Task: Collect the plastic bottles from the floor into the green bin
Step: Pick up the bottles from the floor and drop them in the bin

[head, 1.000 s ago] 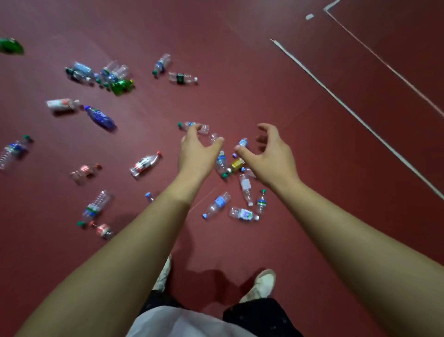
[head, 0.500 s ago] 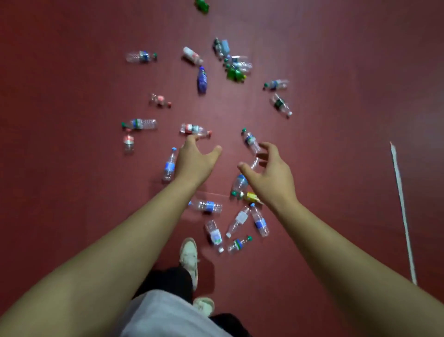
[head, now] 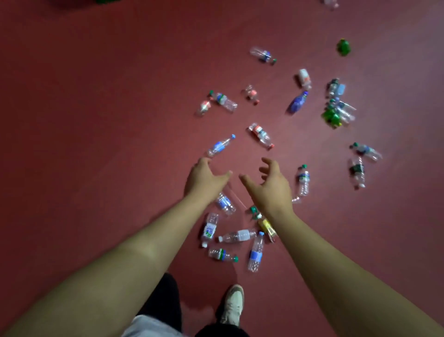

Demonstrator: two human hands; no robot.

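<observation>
Head view. Nearest, a pale shoe (head: 232, 305) stands on the red floor (head: 96, 120). Just beyond it lies a cluster of plastic bottles, all on their sides: a green-capped bottle (head: 222, 255), a blue-labelled bottle (head: 255, 255), a white-labelled bottle (head: 237, 235) and a yellow-labelled bottle (head: 266, 226), which is partly hidden by the right forearm. The clear ones are see-through, and blur hides any contents.

Both arms reach forward over this cluster. The left hand (head: 204, 179) and right hand (head: 271, 185) are held side by side, thumbs pointing towards each other and fingers loosely spread, grasping nothing.

Just beyond the left fingertips lies a blue-capped bottle (head: 219, 145); a red-capped bottle (head: 260, 136) lies to its right. Farther right lie a dark blue bottle (head: 297, 102) and a green bottle (head: 332, 116). More bottles are scattered around them. A dark green shape (head: 105, 1), cut by the far edge, cannot be identified.
</observation>
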